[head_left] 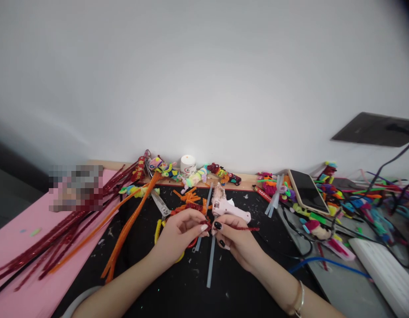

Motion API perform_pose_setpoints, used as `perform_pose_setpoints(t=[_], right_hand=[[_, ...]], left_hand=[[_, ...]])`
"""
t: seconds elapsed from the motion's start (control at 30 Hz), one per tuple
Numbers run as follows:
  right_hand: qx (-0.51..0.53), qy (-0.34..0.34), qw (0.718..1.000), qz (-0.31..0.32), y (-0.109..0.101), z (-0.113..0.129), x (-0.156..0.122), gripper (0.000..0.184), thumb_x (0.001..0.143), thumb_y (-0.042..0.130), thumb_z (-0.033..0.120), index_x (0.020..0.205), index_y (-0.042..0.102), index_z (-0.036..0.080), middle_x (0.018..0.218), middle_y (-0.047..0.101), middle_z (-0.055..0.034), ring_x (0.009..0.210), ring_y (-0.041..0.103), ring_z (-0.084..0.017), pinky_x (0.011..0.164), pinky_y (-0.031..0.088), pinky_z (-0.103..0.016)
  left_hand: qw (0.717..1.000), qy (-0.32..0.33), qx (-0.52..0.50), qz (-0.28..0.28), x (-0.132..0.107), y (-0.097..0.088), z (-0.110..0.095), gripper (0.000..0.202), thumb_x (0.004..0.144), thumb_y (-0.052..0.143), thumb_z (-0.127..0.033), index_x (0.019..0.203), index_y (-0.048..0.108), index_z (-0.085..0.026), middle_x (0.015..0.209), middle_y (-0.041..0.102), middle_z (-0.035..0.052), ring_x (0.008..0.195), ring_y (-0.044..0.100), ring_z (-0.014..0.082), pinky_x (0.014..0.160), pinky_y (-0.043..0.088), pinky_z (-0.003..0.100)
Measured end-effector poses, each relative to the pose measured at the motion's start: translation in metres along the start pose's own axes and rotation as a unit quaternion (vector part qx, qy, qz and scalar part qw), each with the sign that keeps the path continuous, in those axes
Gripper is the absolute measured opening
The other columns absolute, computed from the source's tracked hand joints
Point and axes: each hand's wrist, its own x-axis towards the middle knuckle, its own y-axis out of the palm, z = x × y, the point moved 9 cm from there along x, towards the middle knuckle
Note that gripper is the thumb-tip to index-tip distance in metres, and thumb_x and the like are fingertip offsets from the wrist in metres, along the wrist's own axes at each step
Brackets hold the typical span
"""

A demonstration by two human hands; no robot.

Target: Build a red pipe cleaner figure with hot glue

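Close together over the black mat, my left hand (187, 229) and my right hand (233, 236) pinch a dark red pipe cleaner (251, 229). Its free end sticks out to the right past my right hand; the part between my fingertips is mostly hidden. Just behind my hands lies a pale pink glue gun (229, 208). A translucent glue stick (211, 263) runs toward me below my fingers. Scissors (161, 205) with yellow handles lie partly behind my left hand. Short orange pipe cleaner pieces (187, 195) are heaped behind it.
Long red pipe cleaners (68, 216) and orange ones (130, 227) spread across the left side. A white jar (187, 164) and small colourful figures stand along the wall. At right are a phone (308, 191), more glue sticks (275, 198), a white power strip (380, 269) and cables.
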Motion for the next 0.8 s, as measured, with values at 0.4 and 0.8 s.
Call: perform_pose_setpoints(t=[0.4,0.8], right_hand=[[-0.213,-0.034,0.975,0.052,0.015,0.002,-0.01,0.032,0.086,0.047,0.037,0.062,0.05,0.017,0.049,0.045,0.0056,0.043,0.031,-0.007,0.042,0.02,-0.021],[-0.341,-0.085,0.935,0.049,0.015,0.002,-0.013,0.032,0.092,0.038,0.037,0.064,0.039,0.02,0.056,0.032,0.0059,0.049,0.027,-0.009,0.045,0.02,-0.024]], left_hand=[[0.993,0.049,0.111,0.004,-0.006,0.005,-0.012,0.007,0.073,0.061,-0.013,0.079,0.063,-0.017,0.074,0.067,-0.0004,0.069,0.064,0.0129,0.067,0.053,0.023],[0.996,0.025,0.087,0.005,-0.008,0.004,-0.004,0.008,0.074,0.064,-0.015,0.081,0.062,-0.018,0.076,0.067,-0.0008,0.07,0.064,0.0125,0.068,0.053,0.023]])
